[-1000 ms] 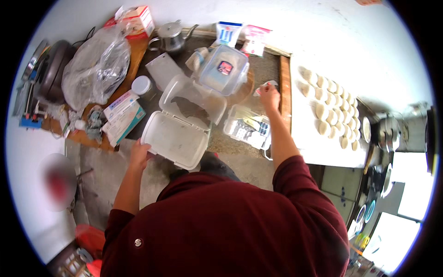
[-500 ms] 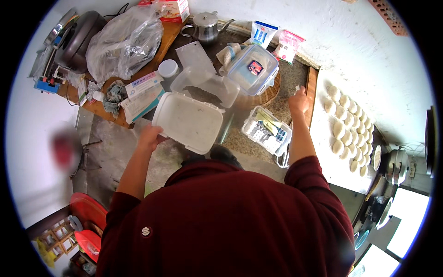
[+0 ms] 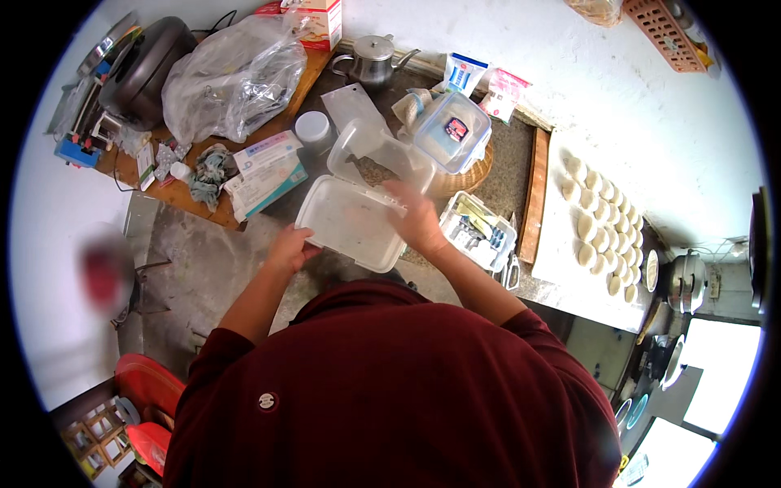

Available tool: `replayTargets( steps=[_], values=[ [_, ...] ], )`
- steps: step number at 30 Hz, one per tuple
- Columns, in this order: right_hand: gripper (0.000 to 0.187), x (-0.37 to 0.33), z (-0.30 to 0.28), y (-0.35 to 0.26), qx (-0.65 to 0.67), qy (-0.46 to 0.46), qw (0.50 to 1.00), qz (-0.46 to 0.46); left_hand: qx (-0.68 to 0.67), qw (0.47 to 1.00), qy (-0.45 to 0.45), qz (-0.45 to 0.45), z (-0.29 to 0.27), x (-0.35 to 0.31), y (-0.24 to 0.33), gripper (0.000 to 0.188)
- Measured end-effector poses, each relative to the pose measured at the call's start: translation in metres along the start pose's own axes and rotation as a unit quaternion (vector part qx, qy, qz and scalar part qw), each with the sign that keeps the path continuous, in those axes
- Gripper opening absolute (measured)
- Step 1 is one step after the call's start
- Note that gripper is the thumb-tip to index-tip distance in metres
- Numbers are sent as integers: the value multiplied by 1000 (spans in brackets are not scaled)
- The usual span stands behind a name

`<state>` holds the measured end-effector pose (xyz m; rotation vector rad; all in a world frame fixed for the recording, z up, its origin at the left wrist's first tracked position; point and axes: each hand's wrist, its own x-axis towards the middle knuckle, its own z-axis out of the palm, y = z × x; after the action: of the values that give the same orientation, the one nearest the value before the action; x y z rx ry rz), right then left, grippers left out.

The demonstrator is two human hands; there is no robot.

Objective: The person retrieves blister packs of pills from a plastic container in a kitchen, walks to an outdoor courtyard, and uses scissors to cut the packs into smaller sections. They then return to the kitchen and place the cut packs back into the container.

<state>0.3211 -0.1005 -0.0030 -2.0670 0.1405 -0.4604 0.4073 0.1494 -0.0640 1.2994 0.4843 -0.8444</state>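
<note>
My left hand (image 3: 290, 248) grips the near-left corner of a translucent white plastic lid (image 3: 342, 220), its fingers closed on the edge. The lid has clip flaps at its sides and lies tilted in front of me. Over its right edge is my right hand (image 3: 419, 224), its fingers smeared by motion, so I cannot tell whether they hold anything. Just beyond the lid stands a clear plastic container (image 3: 378, 154). Right of my right hand is an open box of small packets (image 3: 476, 232). A lidded clear food box (image 3: 451, 130) rests on a wicker basket (image 3: 472, 179).
Round dough pieces (image 3: 606, 224) cover a white board at right. Behind stand a metal teapot (image 3: 373, 63) and a white-lidded jar (image 3: 313, 130). Flat paper boxes (image 3: 268, 171), a plastic bag (image 3: 236, 81) and a dark cooker (image 3: 150, 69) occupy the left side.
My right hand has swung left from the board's edge, where it pinched something small and whitish, to the lid. My left hand and the lid have shifted slightly right in view.
</note>
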Motion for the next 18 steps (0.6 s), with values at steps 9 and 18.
replayTargets(
  steps=[9,18],
  values=[
    [21,2,-5,103,212,132,873,419,-61,997,-47,-16,-5,-10,-5,44],
    [50,-5,-4,42,253,78,950,167,-186,978,-87,-35,-14,-6,-2,54]
  ],
)
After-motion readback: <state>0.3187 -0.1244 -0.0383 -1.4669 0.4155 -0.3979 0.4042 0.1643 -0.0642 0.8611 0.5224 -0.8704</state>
